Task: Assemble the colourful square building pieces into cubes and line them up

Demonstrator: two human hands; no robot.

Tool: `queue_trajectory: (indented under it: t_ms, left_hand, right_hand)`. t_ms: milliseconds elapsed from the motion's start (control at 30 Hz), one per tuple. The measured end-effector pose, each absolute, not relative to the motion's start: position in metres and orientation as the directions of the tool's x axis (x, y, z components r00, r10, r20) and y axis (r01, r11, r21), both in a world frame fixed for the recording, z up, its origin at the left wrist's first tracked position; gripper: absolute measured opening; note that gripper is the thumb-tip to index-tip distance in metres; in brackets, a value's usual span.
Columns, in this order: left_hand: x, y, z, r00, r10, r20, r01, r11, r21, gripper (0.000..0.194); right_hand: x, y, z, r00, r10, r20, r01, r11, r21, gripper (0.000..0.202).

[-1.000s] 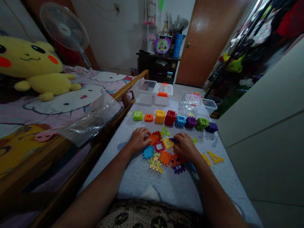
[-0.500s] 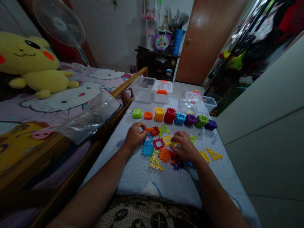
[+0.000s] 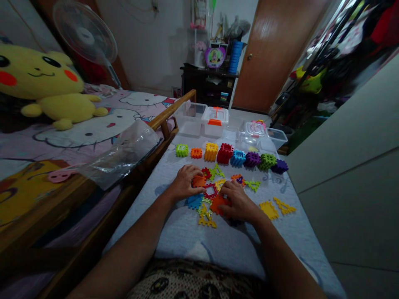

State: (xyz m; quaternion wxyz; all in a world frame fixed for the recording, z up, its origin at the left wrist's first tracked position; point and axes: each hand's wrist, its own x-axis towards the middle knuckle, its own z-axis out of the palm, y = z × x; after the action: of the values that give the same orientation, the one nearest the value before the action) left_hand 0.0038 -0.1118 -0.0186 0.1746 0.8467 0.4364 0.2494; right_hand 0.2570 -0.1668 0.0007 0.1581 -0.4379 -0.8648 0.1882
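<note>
My left hand (image 3: 186,182) grips an orange notched building tile (image 3: 198,181) between thumb and fingers, above the left side of a loose pile. Lower and to the right, my right hand (image 3: 237,201) has its thumb and fingers closed about another orange tile (image 3: 219,204). Between the hands lies a red square frame tile (image 3: 210,190). Around them are a blue tile (image 3: 195,201), yellow triangle pieces (image 3: 206,218) and a green triangle piece (image 3: 216,171). My right hand covers some darker pieces underneath it.
Behind the pile runs a row of colour-sorted stacks, among them a red stack (image 3: 225,153) and a purple stack (image 3: 252,159). Clear plastic boxes (image 3: 190,120) stand at the back. A yellow square tile (image 3: 269,210) lies at right. A wooden bed rail (image 3: 162,118) borders the left.
My left hand has moved slightly right and down with the orange tile. My right hand has shifted from the yellow pieces onto an orange tile. The camera view has shifted a little.
</note>
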Motion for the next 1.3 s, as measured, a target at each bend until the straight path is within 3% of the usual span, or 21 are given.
queue_trajectory:
  t_ms: [100,200,367,567,733,833,933,1067,1300]
  left_hand:
    - [0.002,-0.111,-0.019,0.498,0.831,0.248,0.663,-0.549,0.508,0.045]
    - [0.002,-0.111,-0.022,0.504,0.834,0.225,0.684,-0.544,0.485,0.048]
    - [0.004,-0.111,-0.026,0.492,0.851,0.182,0.737,-0.519,0.433,0.048]
    - [0.007,-0.112,-0.022,0.456,0.861,0.226,0.742,-0.508,0.438,0.049]
    - [0.008,-0.114,-0.015,0.380,0.873,0.306,0.707,-0.487,0.513,0.047]
    - [0.014,-0.118,-0.010,0.347,0.875,0.337,0.673,-0.483,0.561,0.045]
    - [0.024,-0.122,-0.004,0.379,0.866,0.327,0.654,-0.500,0.567,0.045]
    - [0.046,-0.122,0.005,0.568,0.781,0.260,0.614,-0.613,0.497,0.050]
    - [0.079,-0.113,0.012,0.729,0.677,0.104,0.607,-0.709,0.360,0.049]
  right_hand:
    - [0.261,-0.163,-0.002,-0.553,0.814,0.176,0.590,0.532,-0.607,0.010]
    - [0.265,-0.159,-0.003,-0.407,0.865,0.292,0.526,0.484,-0.700,0.009]
    - [0.265,-0.155,-0.009,-0.176,0.855,0.487,0.681,0.463,-0.567,0.010]
    - [0.259,-0.152,-0.018,-0.271,0.879,0.393,0.776,0.441,-0.451,0.016]
    - [0.259,-0.157,-0.011,-0.481,0.843,0.241,0.709,0.536,-0.459,0.004]
    - [0.264,-0.159,-0.007,-0.511,0.825,0.241,0.656,0.556,-0.510,0.007]
    - [0.270,-0.158,-0.006,-0.404,0.855,0.326,0.624,0.518,-0.586,0.012]
    - [0.284,-0.151,-0.009,-0.163,0.890,0.425,0.641,0.423,-0.640,0.012]
    - [0.302,-0.142,-0.017,0.049,0.881,0.471,0.644,0.333,-0.689,0.012]
